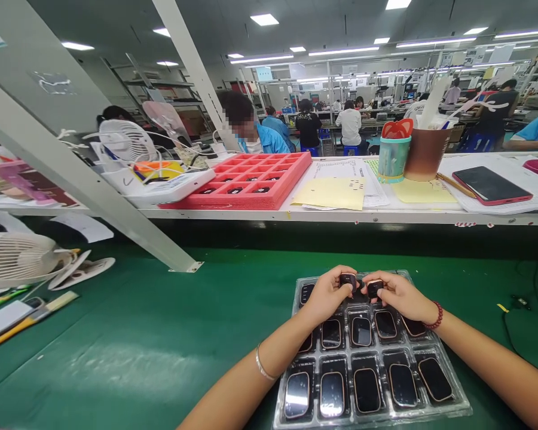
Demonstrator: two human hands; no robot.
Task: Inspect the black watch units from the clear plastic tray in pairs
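Note:
A clear plastic tray [464, 408] lies on the green work surface, its pockets holding several black smartwatch bodies with gold-coloured rims, such as the watch body [366, 389] in the front row. Over the tray's back row, my left hand [329, 294] pinches one watch body [348, 280] between thumb and fingers. Close beside it on the right, my right hand [401, 294] grips another watch body [375, 289] the same way. Both are held just above the back pockets, which my hands partly cover.
A white shelf [251, 214] runs across behind the tray, carrying a red compartment tray [291, 179], papers, a phone [492, 184] and a brown cup [427, 154]. A slanted white post [94, 185] stands left. A fan [20, 260] and brush [56, 301] lie far left; cables [515, 343] right.

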